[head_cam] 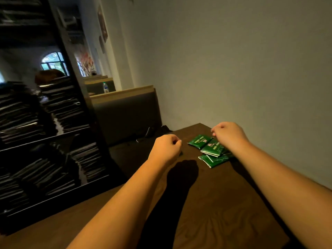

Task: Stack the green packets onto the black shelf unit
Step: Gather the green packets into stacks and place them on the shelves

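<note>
Several green packets (209, 150) lie overlapping on the brown table (215, 203), near its far right corner. My right hand (229, 135) hovers just over their right side with fingers curled under; I see nothing held in it, and its wrist hides part of the pile. My left hand (165, 148) is to the left of the packets, above the table, its fingers curled into a loose fist with nothing in it. The black shelf unit (53, 141) stands at the left, its shelves filled with stacks of dark flat packets.
A grey padded bench back (125, 114) with a wooden top stands beyond the table's far edge. A pale wall (233, 69) runs along the table's right side. A plastic bottle (106, 87) stands on a farther bench.
</note>
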The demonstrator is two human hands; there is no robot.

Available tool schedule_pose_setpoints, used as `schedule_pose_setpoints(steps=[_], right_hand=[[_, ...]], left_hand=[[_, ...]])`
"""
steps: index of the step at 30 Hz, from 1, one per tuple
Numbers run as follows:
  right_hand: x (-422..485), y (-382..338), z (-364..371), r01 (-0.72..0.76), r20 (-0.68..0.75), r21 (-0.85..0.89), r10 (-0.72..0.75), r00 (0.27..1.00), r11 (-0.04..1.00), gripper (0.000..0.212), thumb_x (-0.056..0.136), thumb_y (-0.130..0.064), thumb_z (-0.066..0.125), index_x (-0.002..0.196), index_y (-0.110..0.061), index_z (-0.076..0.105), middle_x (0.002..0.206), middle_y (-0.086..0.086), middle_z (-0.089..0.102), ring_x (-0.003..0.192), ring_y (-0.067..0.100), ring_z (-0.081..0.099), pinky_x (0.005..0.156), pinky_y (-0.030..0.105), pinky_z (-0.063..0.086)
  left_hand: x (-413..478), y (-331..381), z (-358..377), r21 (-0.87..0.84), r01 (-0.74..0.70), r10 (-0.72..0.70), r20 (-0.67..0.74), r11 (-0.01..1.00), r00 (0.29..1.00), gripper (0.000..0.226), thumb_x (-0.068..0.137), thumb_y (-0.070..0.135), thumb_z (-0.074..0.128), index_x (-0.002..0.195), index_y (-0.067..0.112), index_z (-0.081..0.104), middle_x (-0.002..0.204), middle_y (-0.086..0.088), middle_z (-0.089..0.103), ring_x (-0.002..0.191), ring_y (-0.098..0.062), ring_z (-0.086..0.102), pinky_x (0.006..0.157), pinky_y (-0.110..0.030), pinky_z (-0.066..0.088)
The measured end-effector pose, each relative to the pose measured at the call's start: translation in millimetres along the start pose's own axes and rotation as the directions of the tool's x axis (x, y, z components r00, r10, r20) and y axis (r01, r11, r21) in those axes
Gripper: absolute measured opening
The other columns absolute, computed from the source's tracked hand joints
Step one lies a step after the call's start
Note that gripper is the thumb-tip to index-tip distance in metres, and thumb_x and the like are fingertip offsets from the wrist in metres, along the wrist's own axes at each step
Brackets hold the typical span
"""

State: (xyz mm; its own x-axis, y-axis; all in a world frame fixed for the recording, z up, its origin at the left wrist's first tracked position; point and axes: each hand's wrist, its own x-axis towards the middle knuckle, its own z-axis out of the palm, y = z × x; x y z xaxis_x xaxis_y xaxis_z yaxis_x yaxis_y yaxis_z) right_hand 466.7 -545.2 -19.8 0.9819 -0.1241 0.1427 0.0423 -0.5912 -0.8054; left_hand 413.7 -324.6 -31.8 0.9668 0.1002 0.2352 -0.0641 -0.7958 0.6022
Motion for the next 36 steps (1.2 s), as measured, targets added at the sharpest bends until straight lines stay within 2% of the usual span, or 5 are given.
schedule_pose_setpoints(steps=[5,9,19,29,36], right_hand=[[21.9,52.2,13.9,-0.184,-0.102,-0.129,0.171,0.98,0.974,0.034,0.102,-0.032,0.049,0.119,-0.014,0.073,0.123,0.018,0.067,0.11,0.04,0.062,0.096,0.045,0.056],[20.8,80.2,30.7,-0.35,-0.137,-0.213,0.327,0.935,0.912,0.08,0.101,-0.059,0.06,0.155,-0.004,0.041,0.152,0.024,0.044,0.14,0.043,0.045,0.11,0.049,0.045],[27.9,105.2,49.2,-0.163,-0.145,-0.412,0.112,0.983,0.897,0.079,0.097,-0.073,0.056,0.153,-0.016,0.049,0.15,0.008,0.052,0.138,0.032,0.045,0.112,0.048,0.039],[33.8,111.2,48.2,-0.084,-0.107,-0.372,0.047,0.993,0.925,0.065,0.1,-0.065,0.059,0.151,-0.025,0.054,0.146,0.002,0.057,0.137,0.029,0.047,0.109,0.048,0.039],[31.6,108.9,46.5,-0.054,-0.055,-0.3,0.039,0.998,0.952,0.058,0.101,-0.058,0.063,0.149,-0.025,0.057,0.145,0.001,0.059,0.136,0.029,0.048,0.11,0.048,0.042]], left_hand=[[39.2,-0.6,59.5,0.04,-0.029,0.026,0.068,0.999,0.997,0.024,0.11,0.034,0.058,0.124,0.022,0.073,0.12,0.003,0.072,0.102,-0.011,0.064,0.087,-0.03,0.05],[79.7,0.0,95.2,0.035,-0.004,0.001,0.085,0.999,0.996,0.038,0.107,0.046,0.059,0.134,0.02,0.068,0.134,-0.005,0.066,0.116,-0.02,0.066,0.101,-0.041,0.058],[139.7,-1.2,150.3,0.255,0.166,-0.187,0.06,0.953,0.981,0.068,0.096,0.061,0.073,0.142,0.014,0.055,0.142,-0.011,0.059,0.136,-0.036,0.05,0.105,-0.049,0.049],[142.0,7.2,97.3,0.029,0.389,-0.383,0.255,0.921,0.888,0.04,0.096,0.028,0.082,0.121,0.008,0.057,0.103,-0.008,0.063,0.085,-0.02,0.063,0.063,-0.031,0.048],[122.2,14.2,92.5,-0.379,0.416,-0.288,0.352,0.826,0.891,0.036,0.104,0.038,0.07,0.124,0.007,0.067,0.108,-0.013,0.079,0.094,-0.027,0.08,0.089,-0.043,0.064]])
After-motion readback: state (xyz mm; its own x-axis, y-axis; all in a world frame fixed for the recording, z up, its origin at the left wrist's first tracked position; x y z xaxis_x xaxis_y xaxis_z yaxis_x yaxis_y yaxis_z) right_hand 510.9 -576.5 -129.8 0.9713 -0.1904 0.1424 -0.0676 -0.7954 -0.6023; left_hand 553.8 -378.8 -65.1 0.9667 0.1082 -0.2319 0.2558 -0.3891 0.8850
